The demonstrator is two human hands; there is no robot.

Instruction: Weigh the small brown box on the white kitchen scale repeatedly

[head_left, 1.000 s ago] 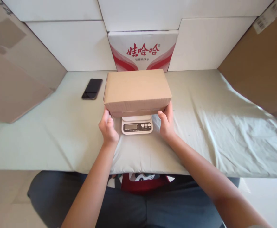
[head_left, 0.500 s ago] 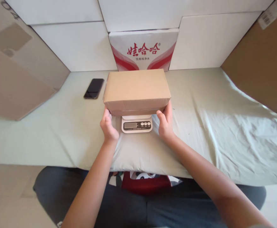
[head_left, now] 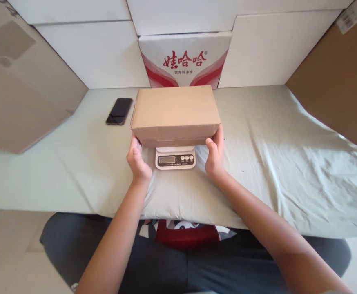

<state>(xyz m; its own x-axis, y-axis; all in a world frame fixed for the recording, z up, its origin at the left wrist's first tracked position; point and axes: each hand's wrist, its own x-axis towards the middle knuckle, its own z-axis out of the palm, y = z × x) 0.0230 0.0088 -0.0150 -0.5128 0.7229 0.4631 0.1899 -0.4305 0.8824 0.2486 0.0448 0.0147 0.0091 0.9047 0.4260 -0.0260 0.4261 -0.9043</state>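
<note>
A closed brown cardboard box (head_left: 176, 108) is over a white digital kitchen scale (head_left: 175, 166), hiding most of its platform. My left hand (head_left: 138, 161) grips the box at its near left corner, and my right hand (head_left: 215, 153) grips the near right corner. Most fingers of both hands are hidden beneath or behind the box. The scale's small display and several round buttons face me below the box's front edge; no digits can be made out. Whether the box's weight rests on the scale, I cannot tell.
A dark smartphone (head_left: 119, 111) lies left of the box on the pale green cloth (head_left: 258, 163). White boxes (head_left: 95, 53) form a wall behind, with a red-and-white printed carton (head_left: 183, 61) in the middle. Large brown cartons (head_left: 28, 90) stand at both sides.
The view has shifted slightly. The box and both hands keep nearly the same place over the scale; my right thumb has moved slightly outward along the box's front edge.
</note>
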